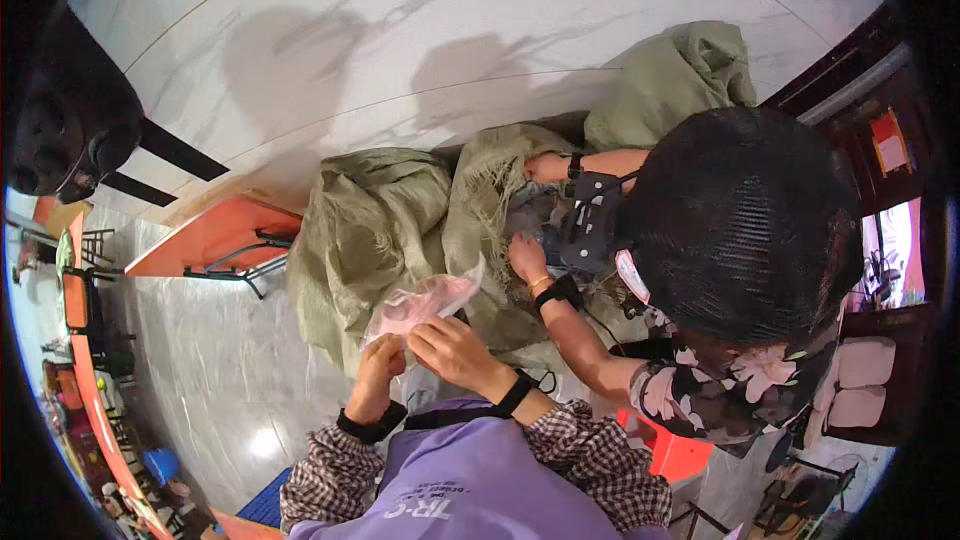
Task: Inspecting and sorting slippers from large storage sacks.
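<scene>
A clear plastic bag (425, 302) with something pinkish showing through it is held up between my two hands. My left hand (375, 376) is closed, pinching the bag's lower left edge. On its near right edge, my right hand (455, 352) grips with bent fingers. Just beyond the bag stands a large pale green woven sack (360, 230), its top slack and crumpled. A second woven sack (480, 200), open at the top with frayed edges, stands to its right. What lies deep in the sacks cannot be made out.
On the right a co-worker (740, 230) leans in, both hands at the second sack's mouth. A third green sack (670, 80) rests by the marbled wall. An orange folding table (220, 235) stands at left, and a red stool (680, 455) is partly hidden behind the co-worker.
</scene>
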The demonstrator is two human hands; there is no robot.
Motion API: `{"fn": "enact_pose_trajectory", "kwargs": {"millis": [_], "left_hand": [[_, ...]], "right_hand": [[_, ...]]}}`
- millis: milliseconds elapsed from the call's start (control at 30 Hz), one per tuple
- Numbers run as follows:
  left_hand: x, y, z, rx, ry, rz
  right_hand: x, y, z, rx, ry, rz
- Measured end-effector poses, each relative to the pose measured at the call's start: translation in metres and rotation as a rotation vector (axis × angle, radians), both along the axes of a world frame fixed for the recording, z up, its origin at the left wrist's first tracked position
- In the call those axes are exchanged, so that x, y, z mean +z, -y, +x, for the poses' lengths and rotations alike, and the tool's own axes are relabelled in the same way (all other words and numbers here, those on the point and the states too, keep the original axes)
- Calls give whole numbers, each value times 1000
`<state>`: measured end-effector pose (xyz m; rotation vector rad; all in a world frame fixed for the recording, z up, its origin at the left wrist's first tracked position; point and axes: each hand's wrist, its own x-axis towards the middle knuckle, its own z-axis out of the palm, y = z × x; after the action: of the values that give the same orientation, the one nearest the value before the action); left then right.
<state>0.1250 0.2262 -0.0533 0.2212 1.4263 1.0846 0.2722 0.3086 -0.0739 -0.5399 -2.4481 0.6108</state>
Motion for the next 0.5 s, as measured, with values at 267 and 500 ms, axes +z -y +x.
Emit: {"fn": "enact_pose_trajectory", "kwargs": {"millis": [267,500], "left_hand": [[60,-1,-48,164,178,93],[69,44,-98,-74,-101,-15]], "right_hand": [[-12,-28,35,-259,16,-181],[-8,-28,30,-176,-60,-216]]}}
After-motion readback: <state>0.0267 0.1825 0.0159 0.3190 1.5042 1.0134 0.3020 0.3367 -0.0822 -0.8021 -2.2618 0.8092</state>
